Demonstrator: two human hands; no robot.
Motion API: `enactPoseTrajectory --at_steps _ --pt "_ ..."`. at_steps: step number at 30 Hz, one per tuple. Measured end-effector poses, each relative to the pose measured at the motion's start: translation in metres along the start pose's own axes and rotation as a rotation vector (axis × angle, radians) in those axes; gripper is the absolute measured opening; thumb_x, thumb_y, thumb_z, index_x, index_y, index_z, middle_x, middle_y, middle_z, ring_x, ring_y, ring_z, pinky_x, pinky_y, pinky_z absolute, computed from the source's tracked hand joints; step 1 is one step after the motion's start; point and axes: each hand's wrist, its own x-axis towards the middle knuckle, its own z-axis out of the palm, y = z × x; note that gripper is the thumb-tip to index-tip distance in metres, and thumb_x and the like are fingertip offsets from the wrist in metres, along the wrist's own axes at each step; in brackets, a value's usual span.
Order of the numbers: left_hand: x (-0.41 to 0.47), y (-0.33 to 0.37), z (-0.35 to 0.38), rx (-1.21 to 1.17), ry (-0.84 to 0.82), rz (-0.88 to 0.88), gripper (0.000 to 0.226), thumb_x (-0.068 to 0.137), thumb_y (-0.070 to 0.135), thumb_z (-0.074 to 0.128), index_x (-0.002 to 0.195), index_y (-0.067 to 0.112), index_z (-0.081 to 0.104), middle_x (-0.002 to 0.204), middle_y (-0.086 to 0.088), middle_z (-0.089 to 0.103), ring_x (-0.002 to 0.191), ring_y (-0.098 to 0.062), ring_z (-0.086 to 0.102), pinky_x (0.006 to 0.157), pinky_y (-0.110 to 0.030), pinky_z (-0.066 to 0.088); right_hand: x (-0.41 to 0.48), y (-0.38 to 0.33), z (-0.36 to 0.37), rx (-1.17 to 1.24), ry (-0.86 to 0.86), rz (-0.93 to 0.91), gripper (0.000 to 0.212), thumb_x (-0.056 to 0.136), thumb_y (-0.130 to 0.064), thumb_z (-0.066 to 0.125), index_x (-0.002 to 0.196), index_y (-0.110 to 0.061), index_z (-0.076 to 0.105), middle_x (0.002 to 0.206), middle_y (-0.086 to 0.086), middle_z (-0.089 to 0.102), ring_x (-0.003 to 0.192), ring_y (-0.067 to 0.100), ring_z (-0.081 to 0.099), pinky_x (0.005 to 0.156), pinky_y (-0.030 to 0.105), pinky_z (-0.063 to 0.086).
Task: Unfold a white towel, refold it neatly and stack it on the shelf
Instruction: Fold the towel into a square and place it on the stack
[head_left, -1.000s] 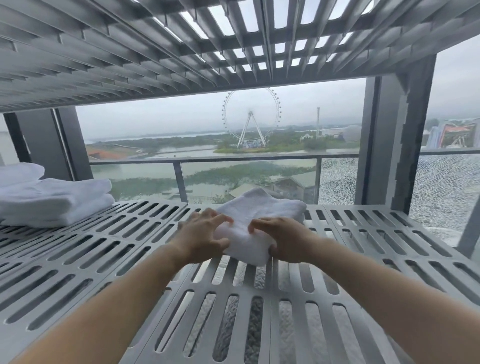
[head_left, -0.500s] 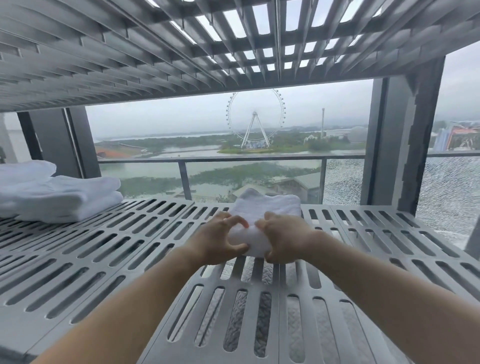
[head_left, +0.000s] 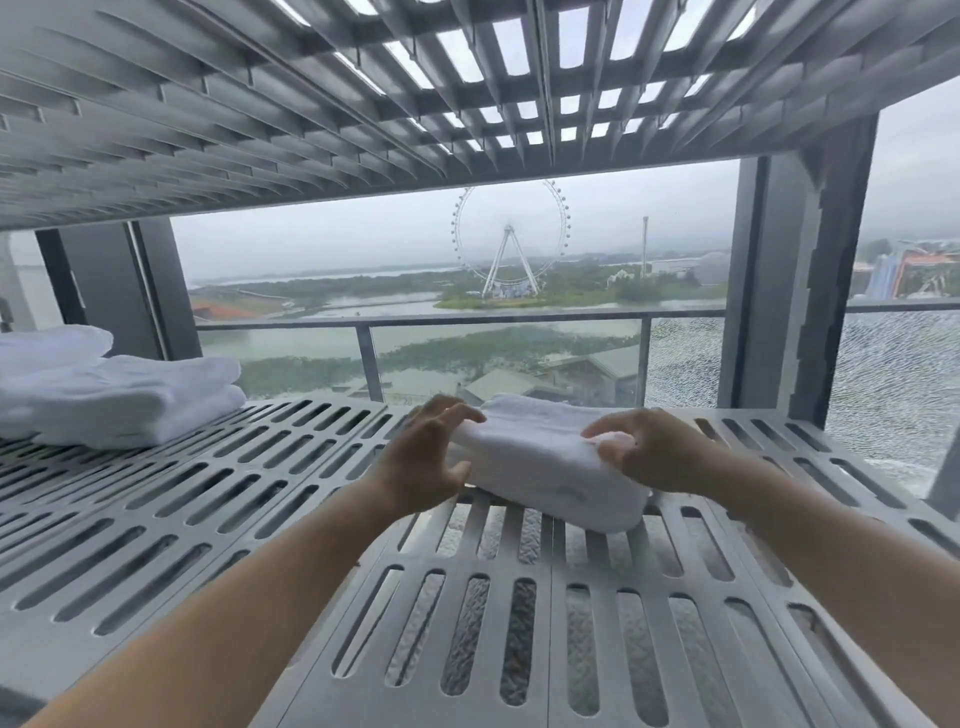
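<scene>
Both left hand (head_left: 431, 460) and right hand (head_left: 662, 457) grip the folded towel (head_left: 545, 467) on the shelf (head_left: 234, 499). Pickup, I reckon; unfolding next needs a loose edge

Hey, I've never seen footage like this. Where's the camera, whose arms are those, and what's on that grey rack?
No machine here: a person wears a camera on the head, so the view looks forward and down along their own bare arms. The left hand and right hand each grip an end of a folded white towel lying on the grey slotted shelf. More folded towels sit stacked at its far left. A second rack is overhead; a Ferris wheel shows in the distance behind.
</scene>
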Motion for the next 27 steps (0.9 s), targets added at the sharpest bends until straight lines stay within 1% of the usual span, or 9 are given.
enactPoseTrajectory --at_steps 3,6,8,11,15,18,20,23,27 --pt "0.018 0.004 0.006 0.126 -0.113 0.018 0.055 0.076 0.017 0.065 0.128 0.024 0.048 0.140 -0.001 0.042 0.129 -0.021 0.037 0.109 -0.038 0.032 0.000 -0.018 0.020 -0.138 -0.056 -0.035 0.054 0.077 -0.051 0.060 0.124 -0.025 0.055 0.124 -0.004 0.060 0.114 0.017 0.053 0.093 0.030 0.040" --pt "0.036 0.009 0.016 0.335 -0.263 0.051 0.060 0.082 0.021 0.058 0.137 0.033 0.037 0.150 0.000 0.031 0.137 -0.021 0.029 0.112 -0.048 0.025 0.001 -0.022 0.025 -0.131 -0.068 -0.048 0.042 0.073 -0.029 0.059 0.115 -0.031 0.058 0.106 -0.006 0.065 0.102 0.017 0.057 0.088 0.034 0.044" --pt "0.042 0.012 0.019 0.406 -0.342 0.058 0.057 0.084 0.020 0.052 0.136 0.037 0.038 0.146 0.001 0.038 0.132 -0.020 0.038 0.109 -0.049 0.028 -0.001 -0.014 0.017 -0.112 -0.135 -0.051 0.046 0.071 -0.022 0.058 0.115 -0.035 0.059 0.101 -0.009 0.066 0.095 0.014 0.058 0.084 0.032 0.047" --pt "0.042 0.012 0.021 0.431 -0.359 0.121 0.055 0.084 0.012 0.046 0.132 0.039 0.043 0.127 0.003 0.055 0.113 -0.020 0.055 0.092 -0.038 0.046 -0.002 0.005 0.003 -0.060 -0.172 -0.015 0.053 0.068 -0.019 0.063 0.116 -0.040 0.057 0.103 -0.013 0.065 0.094 0.009 0.059 0.081 0.024 0.048" --pt "0.040 0.003 0.028 0.564 -0.291 0.219 0.063 0.088 0.001 0.038 0.142 0.032 0.028 0.130 0.003 0.055 0.108 -0.018 0.060 0.086 -0.032 0.052 -0.003 0.024 0.002 -0.081 -0.082 -0.012 0.057 0.067 -0.018 0.065 0.120 -0.039 0.055 0.118 -0.011 0.059 0.108 0.011 0.054 0.095 0.032 0.046" --pt "0.037 -0.001 0.032 0.499 -0.313 0.212 0.060 0.089 0.004 0.039 0.144 0.025 0.026 0.139 0.002 0.048 0.117 -0.018 0.054 0.093 -0.034 0.049 -0.004 0.029 0.010 -0.074 0.090 -0.019 0.055 0.067 -0.019 0.069 0.120 -0.026 0.057 0.127 -0.003 0.054 0.115 0.017 0.051 0.097 0.026 0.038" --pt "0.034 0.000 0.032 0.354 -0.290 0.169 0.054 0.088 0.021 0.044 0.140 0.026 0.034 0.140 0.003 0.046 0.120 -0.019 0.051 0.094 -0.038 0.047 -0.004 0.031 0.013 -0.054 0.153 -0.017 0.055 0.065 -0.019 0.072 0.118 -0.019 0.058 0.126 0.002 0.053 0.114 0.020 0.051 0.092 0.021 0.034" --pt "0.032 0.002 0.037 0.363 -0.249 0.225 0.063 0.082 0.047 0.052 0.139 0.025 0.035 0.141 0.003 0.043 0.124 -0.019 0.045 0.100 -0.036 0.043 -0.004 0.032 0.015 -0.011 0.152 -0.024 0.056 0.066 -0.017 0.072 0.120 -0.014 0.057 0.125 0.005 0.053 0.115 0.021 0.050 0.093 0.019 0.033" --pt "0.034 0.008 0.044 0.286 -0.266 0.165 0.070 0.077 0.045 0.059 0.140 0.030 0.032 0.142 0.006 0.040 0.126 -0.018 0.041 0.101 -0.039 0.042 -0.005 0.034 0.018 0.025 0.104 -0.019 0.060 0.071 -0.012 0.066 0.129 -0.014 0.050 0.135 0.004 0.047 0.124 0.020 0.043 0.100 0.017 0.024"
